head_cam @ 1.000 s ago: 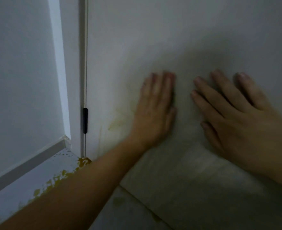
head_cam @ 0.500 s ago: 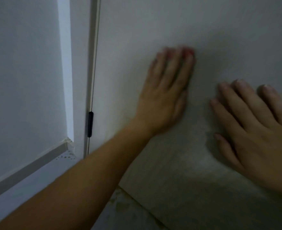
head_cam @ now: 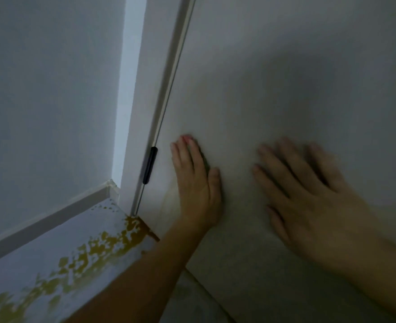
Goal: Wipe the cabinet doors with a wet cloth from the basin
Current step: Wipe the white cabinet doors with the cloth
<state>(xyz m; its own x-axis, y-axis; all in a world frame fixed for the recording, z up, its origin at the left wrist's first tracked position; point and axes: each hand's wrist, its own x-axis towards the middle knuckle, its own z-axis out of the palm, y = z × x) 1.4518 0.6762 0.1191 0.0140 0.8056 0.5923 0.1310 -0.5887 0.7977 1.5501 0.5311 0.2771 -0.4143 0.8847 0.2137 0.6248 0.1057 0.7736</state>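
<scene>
The white cabinet door (head_cam: 285, 78) fills the right side of the head view. My left hand (head_cam: 197, 187) lies flat on it low down, fingers straight and pointing up, close to the door's left edge. My right hand (head_cam: 308, 197) presses flat on the door to the right, fingers spread. A faint pale edge shows on the door beside my left wrist. I cannot tell whether a cloth lies under my hands. No basin is in view.
A small black fitting (head_cam: 149, 165) sits on the door's left edge, just left of my left hand. A white wall (head_cam: 52, 89) with a baseboard (head_cam: 52, 220) stands to the left. The floor (head_cam: 94, 250) below carries yellow-brown stains.
My left hand has slid down and to the left, toward the door's edge and the black fitting. My right hand has stayed flat on the door at about the same height.
</scene>
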